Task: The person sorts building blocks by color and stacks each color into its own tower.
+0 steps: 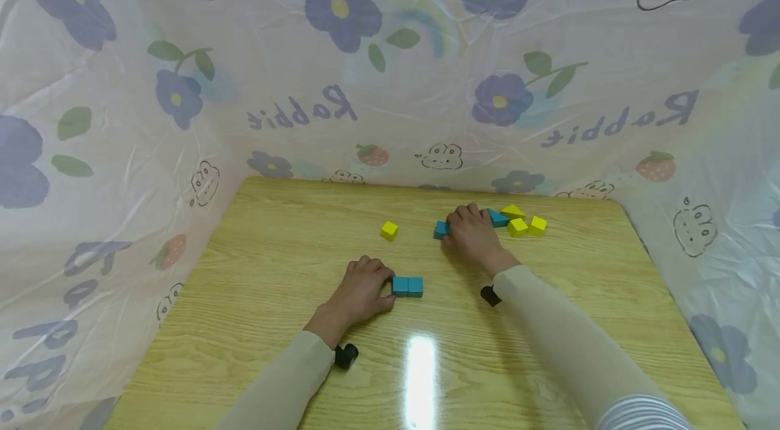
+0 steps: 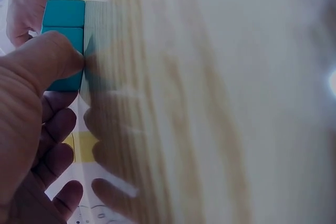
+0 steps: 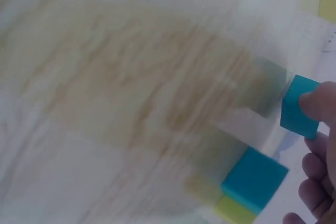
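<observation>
Two blue cubes (image 1: 407,286) stand side by side on the table, faces touching. My left hand (image 1: 361,291) comes at them from the left. Thumb and index finger pinch the left cube (image 2: 68,80), as the left wrist view shows, while the other fingers curl loosely behind. Farther back, my right hand (image 1: 474,233) grips another blue cube (image 1: 441,230) between thumb and fingers. The thumb covers part of that cube (image 3: 299,111) in the right wrist view. Just right of the right hand lies a blue triangular block (image 1: 497,219), partly hidden by the fingers.
A single yellow cube (image 1: 389,231) sits between the hands, toward the back. At the back right, two yellow cubes (image 1: 537,225) and a yellow triangular block (image 1: 513,211) are grouped. A patterned cloth (image 1: 402,78) surrounds the wooden table (image 1: 274,227) at the back and sides.
</observation>
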`<state>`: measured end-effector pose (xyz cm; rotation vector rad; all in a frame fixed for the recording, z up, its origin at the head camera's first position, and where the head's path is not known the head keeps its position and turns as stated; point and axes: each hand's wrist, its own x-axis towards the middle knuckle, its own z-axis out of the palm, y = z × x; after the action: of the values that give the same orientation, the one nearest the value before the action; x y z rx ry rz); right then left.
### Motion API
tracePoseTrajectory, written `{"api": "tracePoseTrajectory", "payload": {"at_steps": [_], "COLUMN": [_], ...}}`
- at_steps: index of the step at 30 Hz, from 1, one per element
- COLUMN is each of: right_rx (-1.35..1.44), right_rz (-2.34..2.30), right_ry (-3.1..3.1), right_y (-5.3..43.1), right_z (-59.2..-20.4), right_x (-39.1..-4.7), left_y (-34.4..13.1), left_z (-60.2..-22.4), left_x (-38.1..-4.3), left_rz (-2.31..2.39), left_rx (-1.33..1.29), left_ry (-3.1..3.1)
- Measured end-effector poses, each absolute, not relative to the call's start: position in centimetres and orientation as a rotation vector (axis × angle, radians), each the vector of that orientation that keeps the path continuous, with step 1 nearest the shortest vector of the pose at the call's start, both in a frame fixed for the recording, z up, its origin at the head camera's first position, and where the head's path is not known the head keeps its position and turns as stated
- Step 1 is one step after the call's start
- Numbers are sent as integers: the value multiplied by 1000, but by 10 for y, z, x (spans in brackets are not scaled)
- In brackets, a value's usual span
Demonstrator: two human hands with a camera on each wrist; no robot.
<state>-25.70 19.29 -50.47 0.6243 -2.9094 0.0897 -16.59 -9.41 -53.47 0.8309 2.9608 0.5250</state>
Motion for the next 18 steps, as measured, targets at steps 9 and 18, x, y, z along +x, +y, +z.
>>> {"api": "tracePoseTrajectory", "payload": {"at_steps": [9, 18], "right_rx": [806, 903], "right_rz": [29, 67], "right_ry": [-2716, -2652], "right_y": [186, 174], "right_z": [-497, -487], "right_x": [-242, -218], "left_y": [-96, -95], "left_z": [-534, -533], "left_x": [-167, -169], "left_rz": [527, 498], "left_rx": [817, 832], "left_ry": [2948, 2953]}}
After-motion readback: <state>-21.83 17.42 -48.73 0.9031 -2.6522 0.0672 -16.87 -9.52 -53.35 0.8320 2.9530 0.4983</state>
